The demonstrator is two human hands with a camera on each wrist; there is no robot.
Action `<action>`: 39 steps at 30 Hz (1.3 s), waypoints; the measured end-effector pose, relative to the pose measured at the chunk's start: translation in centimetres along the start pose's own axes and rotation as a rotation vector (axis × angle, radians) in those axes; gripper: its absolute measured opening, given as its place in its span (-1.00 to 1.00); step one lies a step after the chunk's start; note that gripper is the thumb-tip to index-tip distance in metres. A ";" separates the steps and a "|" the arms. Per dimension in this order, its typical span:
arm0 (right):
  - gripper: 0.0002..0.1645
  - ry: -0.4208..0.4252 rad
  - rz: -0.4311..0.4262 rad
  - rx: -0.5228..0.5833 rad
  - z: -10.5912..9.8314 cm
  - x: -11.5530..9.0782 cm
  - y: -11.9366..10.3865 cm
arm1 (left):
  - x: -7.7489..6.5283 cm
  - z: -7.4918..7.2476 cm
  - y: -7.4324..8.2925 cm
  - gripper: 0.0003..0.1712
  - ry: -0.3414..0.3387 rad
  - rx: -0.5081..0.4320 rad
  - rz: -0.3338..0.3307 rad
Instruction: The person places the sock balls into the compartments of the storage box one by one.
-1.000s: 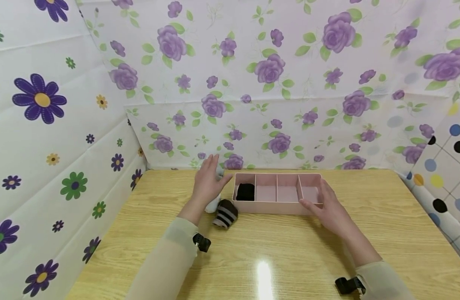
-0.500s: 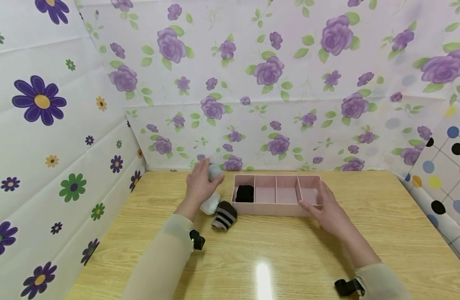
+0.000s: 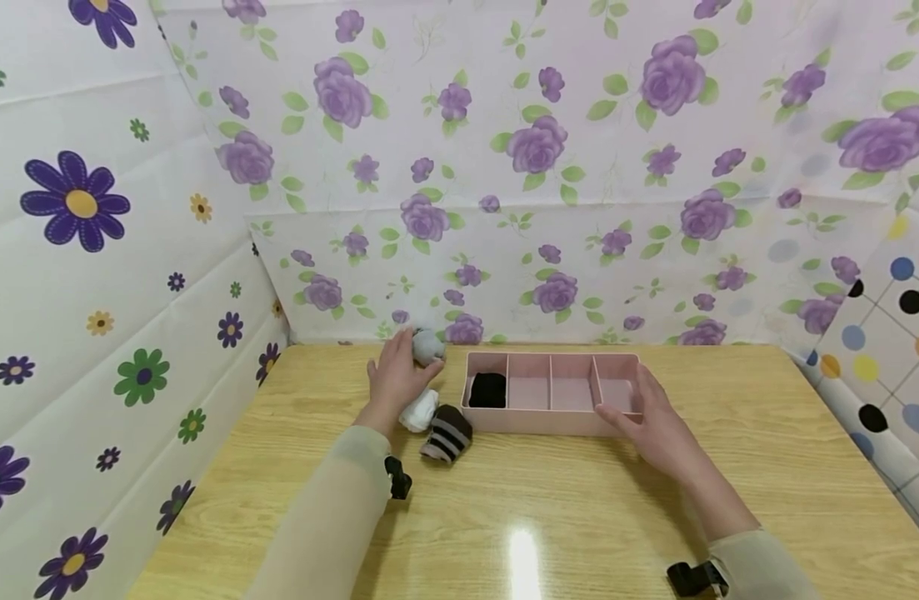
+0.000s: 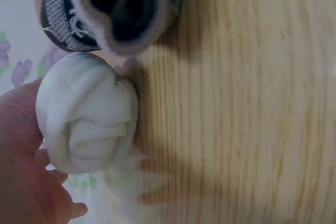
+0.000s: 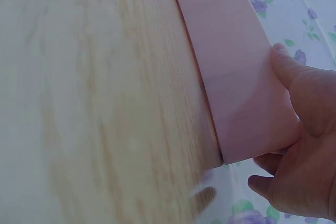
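Note:
My left hand (image 3: 395, 377) reaches over the table's back left, fingers extended and thumb spread, right beside a grey-blue balled sock (image 3: 428, 347). Nearer to me lie a white balled sock (image 3: 419, 411) and a brown sock with grey and black stripes (image 3: 448, 434). In the left wrist view the white sock (image 4: 89, 114) hides part of the hand (image 4: 26, 150); the striped sock's opening (image 4: 126, 9) faces the camera. A pink divided box (image 3: 549, 422) has a black sock (image 3: 488, 390) in its leftmost compartment. My right hand (image 3: 661, 425) grips its right end, thumb at the front rim (image 5: 286, 66).
The wooden table (image 3: 579, 517) ends at a flower-printed cloth backdrop (image 3: 489, 167). More printed cloth hangs on the left (image 3: 129, 275) and a dotted sheet (image 3: 894, 333) on the right. The box's other compartments show bare pink floors (image 3: 529, 392).
My left hand has shifted left and slightly down from above the socks, so the grey-blue and white socks now show more fully. The right hand keeps its hold on the box's end.

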State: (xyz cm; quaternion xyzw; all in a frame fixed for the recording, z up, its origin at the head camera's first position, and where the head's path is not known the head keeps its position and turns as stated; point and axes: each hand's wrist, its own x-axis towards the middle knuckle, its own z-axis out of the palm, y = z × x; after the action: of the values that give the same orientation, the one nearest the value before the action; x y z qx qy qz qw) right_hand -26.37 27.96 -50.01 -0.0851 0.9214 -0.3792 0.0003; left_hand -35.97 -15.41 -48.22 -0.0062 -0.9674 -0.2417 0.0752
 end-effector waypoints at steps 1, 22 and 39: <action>0.42 0.000 -0.001 -0.002 0.0 0.0 0.0 | 0.0 0.1 0.0 0.11 -0.002 0.002 -0.004; 0.42 0.007 0.006 0.010 -0.1 -0.2 0.0 | 0.7 1.8 0.3 0.15 -0.020 0.042 -0.075; 0.40 0.019 0.000 -0.005 0.0 -0.1 0.1 | 1.2 2.3 0.3 0.01 0.059 0.069 -0.108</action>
State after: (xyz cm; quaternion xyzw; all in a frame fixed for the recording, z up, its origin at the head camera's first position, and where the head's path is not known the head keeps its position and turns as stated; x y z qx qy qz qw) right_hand -26.29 28.00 -50.11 -0.0816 0.9222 -0.3779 -0.0085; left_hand -37.46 -14.12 -49.90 0.0555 -0.9715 -0.2120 0.0907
